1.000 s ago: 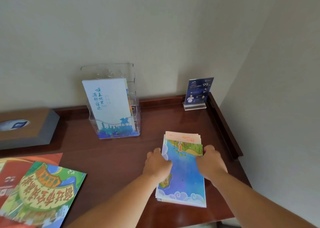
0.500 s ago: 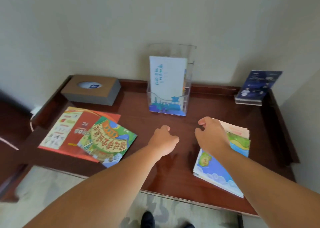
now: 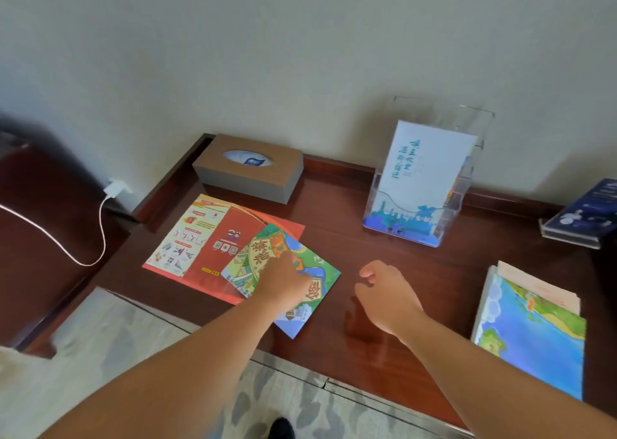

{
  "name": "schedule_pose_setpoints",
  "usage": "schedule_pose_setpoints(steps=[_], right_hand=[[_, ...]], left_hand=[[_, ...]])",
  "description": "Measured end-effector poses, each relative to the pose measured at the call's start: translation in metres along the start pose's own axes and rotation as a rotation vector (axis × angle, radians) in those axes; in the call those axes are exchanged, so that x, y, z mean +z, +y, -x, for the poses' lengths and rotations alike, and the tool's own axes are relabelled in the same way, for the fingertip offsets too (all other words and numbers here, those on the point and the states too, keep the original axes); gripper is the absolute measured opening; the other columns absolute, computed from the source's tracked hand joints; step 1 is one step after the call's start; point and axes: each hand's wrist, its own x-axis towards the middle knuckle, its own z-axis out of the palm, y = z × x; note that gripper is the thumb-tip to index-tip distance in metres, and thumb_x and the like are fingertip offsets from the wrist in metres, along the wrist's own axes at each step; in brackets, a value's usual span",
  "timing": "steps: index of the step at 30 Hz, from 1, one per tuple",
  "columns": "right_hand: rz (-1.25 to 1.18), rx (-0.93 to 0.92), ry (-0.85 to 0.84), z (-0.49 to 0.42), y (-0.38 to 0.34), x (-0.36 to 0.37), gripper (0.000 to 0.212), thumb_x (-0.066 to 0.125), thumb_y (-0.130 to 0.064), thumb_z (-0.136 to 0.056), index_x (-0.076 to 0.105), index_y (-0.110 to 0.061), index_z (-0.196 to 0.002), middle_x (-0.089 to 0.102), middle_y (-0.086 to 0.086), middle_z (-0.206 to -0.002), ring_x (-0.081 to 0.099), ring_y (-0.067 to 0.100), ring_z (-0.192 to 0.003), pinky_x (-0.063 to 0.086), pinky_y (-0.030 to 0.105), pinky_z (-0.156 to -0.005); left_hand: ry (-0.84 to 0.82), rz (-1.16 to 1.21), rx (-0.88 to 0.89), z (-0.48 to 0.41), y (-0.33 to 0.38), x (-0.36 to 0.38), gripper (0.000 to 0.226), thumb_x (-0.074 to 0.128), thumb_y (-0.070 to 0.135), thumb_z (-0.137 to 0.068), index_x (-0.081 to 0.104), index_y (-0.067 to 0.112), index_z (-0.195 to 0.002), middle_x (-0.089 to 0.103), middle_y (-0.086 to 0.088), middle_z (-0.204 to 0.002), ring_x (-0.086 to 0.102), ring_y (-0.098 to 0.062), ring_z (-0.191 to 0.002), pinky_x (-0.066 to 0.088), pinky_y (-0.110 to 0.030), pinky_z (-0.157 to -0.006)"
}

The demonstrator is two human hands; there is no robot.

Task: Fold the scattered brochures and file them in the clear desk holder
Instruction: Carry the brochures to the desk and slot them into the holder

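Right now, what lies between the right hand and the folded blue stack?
Head view: only bare desk top between the right hand and the folded blue stack.

Open desk (image 3: 350, 238): bare wood between green brochure (image 3: 320, 271) and blue map stack (image 3: 534, 332).
Back row: tissue box (image 3: 248, 168), clear holder (image 3: 467, 185), sign stand (image 3: 581, 218) block the wall side.

The left hand (image 3: 283, 280) covers the middle of the green brochure (image 3: 314, 271), and its fingertips are not visible, so contact is not clear. The green brochure hides the near right corner of the red brochure (image 3: 213, 235). At the right edge of the desk (image 3: 334, 348), the blue sign (image 3: 587, 210) and the folded blue brochure (image 3: 534, 332) are cut by the picture's edge. In the clear holder (image 3: 467, 185), the white brochure (image 3: 420, 175) hides the others behind it. All printed text is too blurred to read.
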Motion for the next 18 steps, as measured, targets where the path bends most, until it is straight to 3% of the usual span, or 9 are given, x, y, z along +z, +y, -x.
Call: schedule_pose_setpoints(steps=[2, 3, 5, 8, 10, 15, 18], right_hand=[[-0.079, 0.100, -0.053, 0.000, -0.014, 0.020, 0.028, 0.056, -0.029, -0.092, 0.055, -0.023, -0.119, 0.057, 0.001, -0.118, 0.058, 0.021, -0.100, 0.045, 0.029, -0.080], [-0.168, 0.162, -0.070, 0.000, -0.021, 0.029, 0.027, 0.058, -0.028, -0.091, 0.056, -0.020, -0.116, 0.060, 0.001, -0.109, 0.058, 0.022, -0.093, 0.049, 0.033, -0.079], [-0.378, 0.297, -0.102, 0.000, -0.033, 0.044, 0.021, 0.061, -0.025, -0.089, 0.057, -0.016, -0.107, 0.060, 0.002, -0.092, 0.057, 0.024, -0.084, 0.057, 0.042, -0.080], [-0.577, 0.418, -0.154, -0.001, -0.046, 0.056, 0.020, 0.059, -0.026, -0.091, 0.057, -0.017, -0.109, 0.060, 0.000, -0.098, 0.060, 0.020, -0.092, 0.058, 0.038, -0.072], [-0.673, 0.460, -0.155, -0.003, -0.051, 0.060, 0.018, 0.058, -0.026, -0.091, 0.058, -0.018, -0.108, 0.063, -0.001, -0.104, 0.061, 0.020, -0.097, 0.057, 0.038, -0.077], [-0.773, 0.552, -0.107, -0.007, -0.044, 0.054, 0.016, 0.055, -0.026, -0.091, 0.062, -0.017, -0.103, 0.071, 0.001, -0.099, 0.064, 0.018, -0.093, 0.054, 0.043, -0.091], [-0.731, 0.571, 0.005, -0.005, -0.027, 0.037, 0.021, 0.055, -0.026, -0.088, 0.065, -0.011, -0.101, 0.073, 0.011, -0.106, 0.067, 0.020, -0.089, 0.051, 0.050, -0.097]], left_hand=[[0.096, -0.139, 0.015, -0.016, -0.021, -0.020, 0.056, 0.059, 0.031, -0.086, 0.044, 0.018, -0.139, 0.054, -0.011, -0.131, 0.055, -0.029, -0.115, 0.052, -0.043, -0.089], [0.147, -0.202, 0.009, -0.023, -0.031, -0.030, 0.054, 0.060, 0.034, -0.085, 0.046, 0.019, -0.135, 0.052, -0.010, -0.132, 0.050, -0.031, -0.122, 0.048, -0.047, -0.095], [0.207, -0.289, -0.017, -0.037, -0.047, -0.048, 0.054, 0.062, 0.039, -0.084, 0.047, 0.021, -0.132, 0.052, -0.010, -0.132, 0.048, -0.033, -0.123, 0.045, -0.049, -0.099], [0.124, -0.306, -0.112, -0.057, -0.064, -0.064, 0.070, 0.059, 0.042, -0.082, 0.034, 0.021, -0.145, 0.048, -0.013, -0.140, 0.048, -0.035, -0.127, 0.042, -0.053, -0.103], [0.050, -0.236, -0.155, -0.065, -0.066, -0.065, 0.067, 0.055, 0.041, -0.079, 0.037, 0.019, -0.139, 0.056, -0.011, -0.130, 0.056, -0.035, -0.118, 0.045, -0.054, -0.099], [-0.015, -0.205, -0.060, -0.068, -0.053, -0.050, 0.028, 0.054, 0.040, -0.078, 0.058, 0.019, -0.096, 0.069, -0.004, -0.092, 0.066, -0.028, -0.089, 0.055, -0.047, -0.084], [-0.024, -0.219, 0.054, -0.062, -0.034, -0.033, 0.011, 0.052, 0.027, -0.078, 0.057, 0.018, -0.076, 0.065, 0.000, -0.072, 0.064, -0.022, -0.070, 0.050, -0.032, -0.064]])
